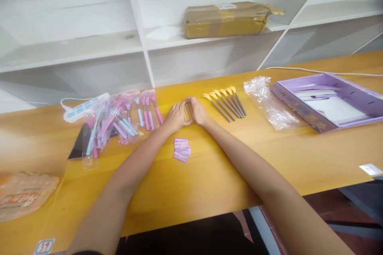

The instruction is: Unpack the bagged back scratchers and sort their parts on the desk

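Note:
Near the middle of the table, my left hand (176,116) and my right hand (198,111) face each other with bent fingers, their fingertips close together. A small see-through, yellowish shape shows between them; I cannot make out what it is. Several small purple printed cards (182,150) lie overlapping in front of my hands. Right of my right hand lie several back scratchers (229,103) with yellow claw heads and metal shafts, side by side. To the left of my left hand are pink, blue and purple back scratchers (119,119), many in clear plastic bags.
A white power strip (85,107) and a dark flat panel (79,143) lie by the bagged pile. Clear plastic bags (271,103) sit beside an open purple box (323,125). A taped parcel (227,22) rests on the white shelf (167,42). An orange package (26,195) lies front left.

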`<state>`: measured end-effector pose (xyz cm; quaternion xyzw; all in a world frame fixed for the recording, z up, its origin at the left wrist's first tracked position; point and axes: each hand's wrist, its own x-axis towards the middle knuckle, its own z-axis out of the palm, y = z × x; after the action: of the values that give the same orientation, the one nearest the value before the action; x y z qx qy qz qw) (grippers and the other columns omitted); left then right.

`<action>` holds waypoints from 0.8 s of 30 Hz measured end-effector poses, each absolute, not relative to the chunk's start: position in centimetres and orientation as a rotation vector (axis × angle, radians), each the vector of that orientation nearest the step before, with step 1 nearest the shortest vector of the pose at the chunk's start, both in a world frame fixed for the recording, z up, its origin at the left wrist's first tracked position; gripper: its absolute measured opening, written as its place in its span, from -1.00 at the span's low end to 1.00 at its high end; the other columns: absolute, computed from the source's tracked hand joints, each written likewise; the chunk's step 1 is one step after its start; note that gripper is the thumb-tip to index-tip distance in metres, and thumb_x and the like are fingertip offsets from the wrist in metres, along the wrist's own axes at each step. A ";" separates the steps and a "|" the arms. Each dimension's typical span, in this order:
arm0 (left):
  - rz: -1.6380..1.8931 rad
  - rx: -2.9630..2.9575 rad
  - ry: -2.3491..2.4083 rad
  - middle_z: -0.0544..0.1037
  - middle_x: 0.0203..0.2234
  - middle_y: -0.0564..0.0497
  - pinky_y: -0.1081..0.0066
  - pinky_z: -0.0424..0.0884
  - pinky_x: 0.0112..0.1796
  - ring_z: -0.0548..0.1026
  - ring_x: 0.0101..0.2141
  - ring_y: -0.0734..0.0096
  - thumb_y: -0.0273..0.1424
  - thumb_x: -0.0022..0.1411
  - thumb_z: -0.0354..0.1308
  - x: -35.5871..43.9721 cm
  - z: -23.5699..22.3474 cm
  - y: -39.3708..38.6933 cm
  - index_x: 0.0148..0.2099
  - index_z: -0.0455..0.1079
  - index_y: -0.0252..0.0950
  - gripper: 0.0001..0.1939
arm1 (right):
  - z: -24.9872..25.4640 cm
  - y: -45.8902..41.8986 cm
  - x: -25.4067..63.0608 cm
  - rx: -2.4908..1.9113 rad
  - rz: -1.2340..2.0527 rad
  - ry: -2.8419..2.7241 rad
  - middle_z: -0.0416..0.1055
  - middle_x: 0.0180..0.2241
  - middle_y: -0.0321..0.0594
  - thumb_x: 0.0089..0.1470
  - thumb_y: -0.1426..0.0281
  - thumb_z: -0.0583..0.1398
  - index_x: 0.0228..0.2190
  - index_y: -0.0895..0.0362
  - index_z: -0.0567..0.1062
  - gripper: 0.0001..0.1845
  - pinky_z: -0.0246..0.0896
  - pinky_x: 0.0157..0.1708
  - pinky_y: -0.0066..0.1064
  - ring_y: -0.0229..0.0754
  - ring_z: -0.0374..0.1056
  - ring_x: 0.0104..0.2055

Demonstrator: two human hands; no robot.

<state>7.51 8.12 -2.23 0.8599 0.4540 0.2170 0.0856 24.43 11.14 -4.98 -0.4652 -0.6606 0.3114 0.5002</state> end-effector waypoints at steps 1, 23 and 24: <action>0.641 2.562 1.347 0.37 0.34 -0.45 -0.06 0.23 0.38 0.35 0.34 -0.20 -0.19 0.23 0.42 7.5 -2.0 8.0 0.49 0.06 -0.47 -0.02 | -5.1 11.3 24.5 -1.122 0.762 -1.575 0.61 0.06 -0.07 0.31 -0.41 -0.23 0.06 0.02 0.57 -0.03 0.27 0.38 -0.01 0.07 0.49 0.21; 0.148 2.160 2.338 0.59 0.10 -0.52 -0.20 0.25 0.27 0.31 0.33 -0.43 -0.22 0.32 0.21 -1.8 4.1 9.5 0.26 0.39 -0.57 -0.39 | -5.2 12.2 25.3 -1.126 0.793 -1.337 0.62 -0.10 -0.07 0.27 -0.39 -0.04 -0.02 0.04 0.49 -0.18 0.38 0.26 -0.03 0.03 0.54 0.07; 0.155 2.142 2.349 0.60 0.08 -0.51 -0.19 0.24 0.27 0.33 0.32 -0.41 -0.26 0.32 0.20 -1.8 4.1 9.6 0.24 0.40 -0.56 -0.43 | -4.8 12.0 25.3 -1.131 0.779 -1.335 0.61 -0.10 -0.06 0.29 -0.36 -0.04 -0.02 0.05 0.47 -0.20 0.38 0.25 -0.05 0.02 0.54 0.07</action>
<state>-1.79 9.63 4.15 0.6729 0.7378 0.0488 -0.0206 25.28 11.95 -4.82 -0.4830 -0.5701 0.3326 0.5754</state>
